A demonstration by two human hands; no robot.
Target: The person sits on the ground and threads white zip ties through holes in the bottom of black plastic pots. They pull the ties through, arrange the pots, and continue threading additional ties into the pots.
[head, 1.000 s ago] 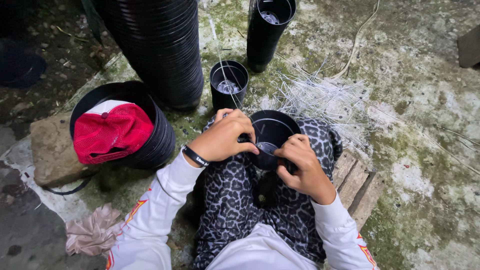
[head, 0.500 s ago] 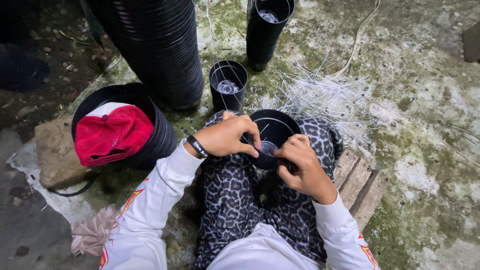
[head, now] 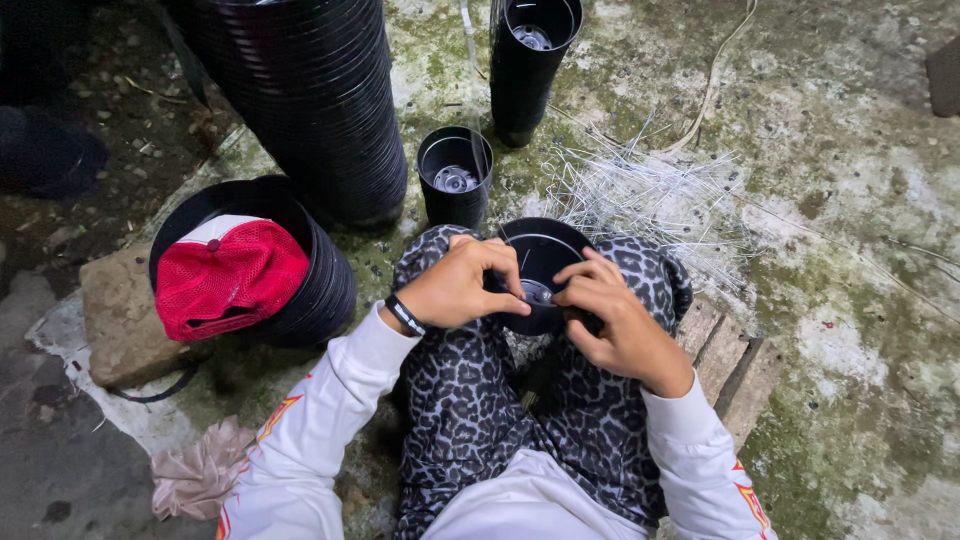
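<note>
Mossy, stained concrete ground (head: 850,200) underfoot, a wooden plank (head: 735,365) under the seated person. Both hands meet at the black plastic pot (head: 540,262) held between the knees: the left hand (head: 462,285) curls over its near rim, the right hand (head: 610,318) pinches its edge, fingers bent tight. Around it lie a bundle of thin wires (head: 650,195), a small black pot (head: 455,175), a tall stack of pots (head: 315,100) and a red cap (head: 230,275).

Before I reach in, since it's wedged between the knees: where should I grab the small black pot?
Probably by the far rim of the small black pot, coming from above. It stands mouth up, the left hand and right hand cover its near sides, and the knees hem the wall.
</note>
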